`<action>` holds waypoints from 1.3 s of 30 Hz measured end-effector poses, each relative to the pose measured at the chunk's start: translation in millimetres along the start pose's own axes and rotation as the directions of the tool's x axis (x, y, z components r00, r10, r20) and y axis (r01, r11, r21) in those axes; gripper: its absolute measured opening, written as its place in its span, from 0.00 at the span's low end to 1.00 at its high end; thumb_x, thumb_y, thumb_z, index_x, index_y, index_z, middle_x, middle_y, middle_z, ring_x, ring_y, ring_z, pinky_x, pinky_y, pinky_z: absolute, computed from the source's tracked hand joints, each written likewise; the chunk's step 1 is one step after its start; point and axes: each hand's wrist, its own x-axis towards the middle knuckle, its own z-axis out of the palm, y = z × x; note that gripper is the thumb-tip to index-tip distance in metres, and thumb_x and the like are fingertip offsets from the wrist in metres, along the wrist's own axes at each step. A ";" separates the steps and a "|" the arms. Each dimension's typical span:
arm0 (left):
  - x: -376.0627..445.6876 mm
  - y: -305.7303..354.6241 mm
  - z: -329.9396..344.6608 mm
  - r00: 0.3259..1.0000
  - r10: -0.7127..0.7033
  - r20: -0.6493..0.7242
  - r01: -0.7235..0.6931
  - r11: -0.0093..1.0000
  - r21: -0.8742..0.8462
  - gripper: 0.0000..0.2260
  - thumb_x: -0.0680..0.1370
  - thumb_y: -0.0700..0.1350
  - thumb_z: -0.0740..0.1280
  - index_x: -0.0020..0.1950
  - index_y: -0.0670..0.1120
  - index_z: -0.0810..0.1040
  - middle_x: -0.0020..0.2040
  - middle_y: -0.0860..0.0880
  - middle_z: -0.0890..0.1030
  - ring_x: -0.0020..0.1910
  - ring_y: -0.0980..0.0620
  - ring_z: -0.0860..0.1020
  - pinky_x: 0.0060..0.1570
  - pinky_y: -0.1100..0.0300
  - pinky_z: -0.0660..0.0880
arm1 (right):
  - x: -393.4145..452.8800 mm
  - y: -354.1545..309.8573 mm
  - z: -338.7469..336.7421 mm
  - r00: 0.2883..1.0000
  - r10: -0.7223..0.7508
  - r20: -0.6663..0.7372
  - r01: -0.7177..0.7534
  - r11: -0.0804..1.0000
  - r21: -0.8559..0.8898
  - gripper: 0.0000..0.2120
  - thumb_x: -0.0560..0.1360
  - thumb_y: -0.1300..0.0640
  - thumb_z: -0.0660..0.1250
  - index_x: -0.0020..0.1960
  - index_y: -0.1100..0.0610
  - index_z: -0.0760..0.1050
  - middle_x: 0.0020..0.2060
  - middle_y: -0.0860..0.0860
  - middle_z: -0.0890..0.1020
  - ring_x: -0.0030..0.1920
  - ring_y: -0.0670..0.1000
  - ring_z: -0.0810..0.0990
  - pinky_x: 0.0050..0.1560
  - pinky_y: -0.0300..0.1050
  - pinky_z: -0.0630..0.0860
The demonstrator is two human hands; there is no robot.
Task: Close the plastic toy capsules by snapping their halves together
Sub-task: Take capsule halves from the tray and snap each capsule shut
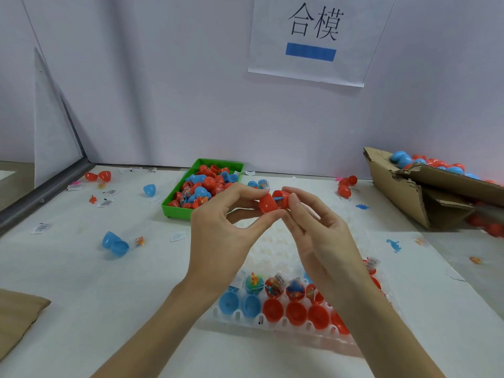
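Head view: both hands' grip on half-open red capsule (270, 203).

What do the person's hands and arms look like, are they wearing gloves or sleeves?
No gloves and no sleeves show. The left hand and right hand are bare, and both forearms are uncovered all the way to the bottom edge of the picture. No rings, watch or wristband can be seen, and the fingernails look short and unpainted.

One wide-angle view sits at the person's head, looking forward and down across a white table (68, 268) toward a pale wall (163, 91). It is close: both forearms enter from the bottom edge.
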 end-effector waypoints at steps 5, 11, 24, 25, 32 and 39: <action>4.4 -3.3 -3.1 0.999 -0.039 0.036 0.039 0.999 -0.006 0.15 0.69 0.48 0.81 0.54 0.48 0.85 0.47 0.58 0.87 0.48 0.59 0.86 0.48 0.70 0.80 | -0.3 2.5 -0.2 0.994 -0.105 0.011 0.105 0.971 -0.216 0.10 0.74 0.50 0.74 0.55 0.48 0.85 0.51 0.51 0.88 0.57 0.50 0.85 0.53 0.34 0.80; 3.9 -2.9 -6.3 0.992 0.075 0.100 -0.085 0.991 0.101 0.16 0.70 0.51 0.78 0.57 0.51 0.84 0.49 0.58 0.86 0.49 0.62 0.85 0.50 0.71 0.79 | 1.7 3.2 -4.7 0.996 -0.084 0.001 0.080 0.948 -0.309 0.11 0.71 0.46 0.75 0.53 0.45 0.86 0.50 0.48 0.88 0.56 0.48 0.85 0.55 0.34 0.80; 2.0 -15.6 -4.4 0.967 0.236 0.095 -0.253 0.930 0.266 0.18 0.73 0.42 0.79 0.62 0.44 0.85 0.55 0.52 0.86 0.53 0.58 0.83 0.56 0.69 0.78 | -4.8 14.5 2.9 0.954 -0.296 0.055 0.281 0.810 -0.514 0.09 0.78 0.58 0.73 0.58 0.52 0.83 0.49 0.43 0.87 0.52 0.44 0.86 0.52 0.34 0.80; 1.4 -16.3 -3.5 0.960 0.259 0.104 -0.278 0.919 0.280 0.18 0.73 0.40 0.79 0.62 0.44 0.85 0.56 0.51 0.86 0.54 0.58 0.83 0.58 0.68 0.78 | -6.0 16.5 4.2 0.949 -0.311 0.060 0.292 0.787 -0.543 0.11 0.76 0.57 0.75 0.58 0.51 0.82 0.49 0.42 0.87 0.52 0.43 0.86 0.52 0.34 0.80; -7.4 -23.7 3.0 0.892 0.393 0.223 -0.451 0.802 0.392 0.19 0.73 0.37 0.80 0.63 0.40 0.84 0.56 0.47 0.85 0.57 0.52 0.82 0.61 0.59 0.78 | -5.4 23.4 -0.3 0.946 -0.324 0.034 0.258 0.682 -0.684 0.09 0.77 0.57 0.74 0.53 0.45 0.82 0.43 0.38 0.85 0.49 0.40 0.84 0.51 0.33 0.80; -10.3 -25.2 5.4 0.864 0.436 0.254 -0.504 0.737 0.450 0.19 0.74 0.35 0.79 0.63 0.39 0.83 0.56 0.46 0.85 0.56 0.51 0.82 0.61 0.60 0.78 | -6.4 24.9 -2.0 0.923 -0.366 0.121 0.318 0.548 -0.773 0.08 0.79 0.63 0.69 0.52 0.51 0.83 0.44 0.41 0.85 0.50 0.45 0.84 0.56 0.41 0.81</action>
